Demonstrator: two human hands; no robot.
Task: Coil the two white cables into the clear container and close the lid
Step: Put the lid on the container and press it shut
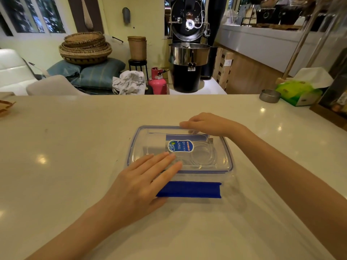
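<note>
A clear rectangular container (228,176) stands on the pale counter, with its blue-rimmed clear lid (150,139) lying on top. Through the lid I see white cable (205,156) coiled inside, on the right half. A blue and white label (181,146) is stuck to the lid's middle. The near blue latch flap (189,189) sticks out flat toward me. My left hand (142,182) lies flat on the lid's near left part, fingers straight. My right hand (208,123) rests over the lid's far edge with its fingers curved down on the rim.
The counter (65,166) spreads wide on all sides of the container. At the far right stand a small metal ashtray (269,95) and a green tissue box (300,93). A woven item (4,107) sits at the far left edge.
</note>
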